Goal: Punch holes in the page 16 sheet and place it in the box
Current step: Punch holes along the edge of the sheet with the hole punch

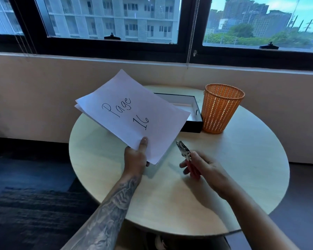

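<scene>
My left hand [136,156] holds a thin stack of white sheets [132,114] by its near corner, raised above the table; the top sheet reads "Page 16". To its right my right hand [204,167] grips a red-handled plier-type hole punch [185,156], metal jaws pointing up and left, a short gap from the paper's near edge. An open black box [197,116] with a white inside lies at the back of the table, partly hidden behind the paper.
An orange mesh basket [220,110] stands upright just right of the box. The round light wooden table [242,168] sits against a beige wall under a window. Dark floor and a rug lie to the left.
</scene>
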Demonstrator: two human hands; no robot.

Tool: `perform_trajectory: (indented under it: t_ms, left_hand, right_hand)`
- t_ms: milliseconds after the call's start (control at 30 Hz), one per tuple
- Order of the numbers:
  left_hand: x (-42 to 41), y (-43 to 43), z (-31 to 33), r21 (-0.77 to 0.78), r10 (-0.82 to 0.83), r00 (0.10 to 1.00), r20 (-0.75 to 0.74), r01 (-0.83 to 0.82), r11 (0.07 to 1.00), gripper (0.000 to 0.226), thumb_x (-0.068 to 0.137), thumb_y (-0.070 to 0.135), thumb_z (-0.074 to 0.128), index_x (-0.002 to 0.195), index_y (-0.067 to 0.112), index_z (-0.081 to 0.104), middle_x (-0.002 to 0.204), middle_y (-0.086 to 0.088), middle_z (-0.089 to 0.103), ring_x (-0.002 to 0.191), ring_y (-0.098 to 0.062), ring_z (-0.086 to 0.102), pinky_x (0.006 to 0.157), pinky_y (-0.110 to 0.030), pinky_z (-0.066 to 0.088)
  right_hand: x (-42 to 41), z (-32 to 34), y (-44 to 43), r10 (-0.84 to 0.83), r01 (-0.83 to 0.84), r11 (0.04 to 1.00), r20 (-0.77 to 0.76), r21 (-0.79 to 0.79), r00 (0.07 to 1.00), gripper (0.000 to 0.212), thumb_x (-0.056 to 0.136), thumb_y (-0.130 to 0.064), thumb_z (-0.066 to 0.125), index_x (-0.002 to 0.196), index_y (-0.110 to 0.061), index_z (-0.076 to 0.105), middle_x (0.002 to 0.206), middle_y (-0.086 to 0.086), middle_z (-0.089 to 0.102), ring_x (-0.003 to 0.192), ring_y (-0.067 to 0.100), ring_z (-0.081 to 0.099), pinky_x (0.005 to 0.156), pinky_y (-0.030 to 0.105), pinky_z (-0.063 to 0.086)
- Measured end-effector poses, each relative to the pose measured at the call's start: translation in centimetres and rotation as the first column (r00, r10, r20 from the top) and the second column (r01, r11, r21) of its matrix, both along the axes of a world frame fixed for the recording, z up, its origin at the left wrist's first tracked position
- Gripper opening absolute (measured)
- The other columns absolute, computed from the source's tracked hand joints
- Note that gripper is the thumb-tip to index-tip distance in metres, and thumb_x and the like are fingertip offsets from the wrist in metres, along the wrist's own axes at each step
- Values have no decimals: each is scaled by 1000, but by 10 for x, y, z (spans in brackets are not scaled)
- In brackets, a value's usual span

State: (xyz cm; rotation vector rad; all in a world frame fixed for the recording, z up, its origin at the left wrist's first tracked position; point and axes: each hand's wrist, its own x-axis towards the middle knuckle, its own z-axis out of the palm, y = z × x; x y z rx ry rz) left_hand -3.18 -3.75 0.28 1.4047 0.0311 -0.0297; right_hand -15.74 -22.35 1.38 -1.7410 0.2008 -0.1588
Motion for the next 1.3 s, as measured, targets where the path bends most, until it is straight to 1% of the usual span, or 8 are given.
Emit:
perform_trajectory:
  t_ms: [167,400,567,667,733,833,1000,1300]
  left_hand:
    - [-1,2,-4,-3,-12,1000,17,12,1000,25,95,31,66,78,13,66,58,0,55,44,-21,48,38,-24,40]
    - [-6,5,1,29,3,1000,2,-3,1000,23,95,34,66,79,18,61,69,-1,59,52,-20,52,40,-26,44]
    - [-6,6,-1,41,-11,1000,3,11,999,25,94,37,66,84,14,63,73,-6,58,55,-22,52,40,-25,44]
    - [-6,6,-3,36,-11,1000,-1,11,999,29,93,37,67,89,9,63,75,-7,58,56,-22,52,41,-24,43]
    - [-10,5,0,27,-20,1000,19,19,999,25,95,33,67,79,14,61,65,-2,55,48,-16,49,39,-23,40]
    - [-12,4,1,27,-27,999,42,26,999,30,96,29,66,69,16,58,55,2,50,37,-11,44,37,-23,38]
    - [-12,3,2,32,-7,999,49,6,999,35,96,28,66,64,17,55,44,11,49,34,-10,43,37,-23,38]
    - [-13,5,9,51,35,999,32,-36,998,32,96,29,65,69,19,53,59,3,51,35,-5,45,37,-23,44]
  right_hand:
    - [3,7,7,166,-125,919,-80,375,983,50,103,-41,36,123,-2,60,104,27,71,83,35,68,74,44,56]
    - [1,4,8,276,-184,875,-149,447,949,62,103,-48,31,119,4,61,98,22,70,81,32,70,72,43,58]
    - [-5,13,8,297,-241,940,-230,242,927,68,99,-56,38,117,6,58,95,21,68,82,32,68,66,43,56]
    - [-6,20,10,259,-261,965,-259,28,930,63,100,-54,45,115,6,52,98,25,72,77,27,70,62,34,53]
    - [-5,23,14,242,-264,963,-281,-45,929,61,100,-50,47,112,9,52,87,22,73,66,23,68,55,28,50]
    - [-2,22,19,239,-276,959,-330,-68,913,68,92,-53,50,106,13,58,76,17,69,59,27,64,51,29,49]
    - [1,22,23,223,-269,960,-374,-73,900,59,103,-44,45,102,13,61,75,20,68,55,24,63,49,29,51]
    - [-1,26,23,199,-258,961,-386,-105,901,59,104,-42,43,104,14,62,75,17,69,53,21,64,48,27,52]
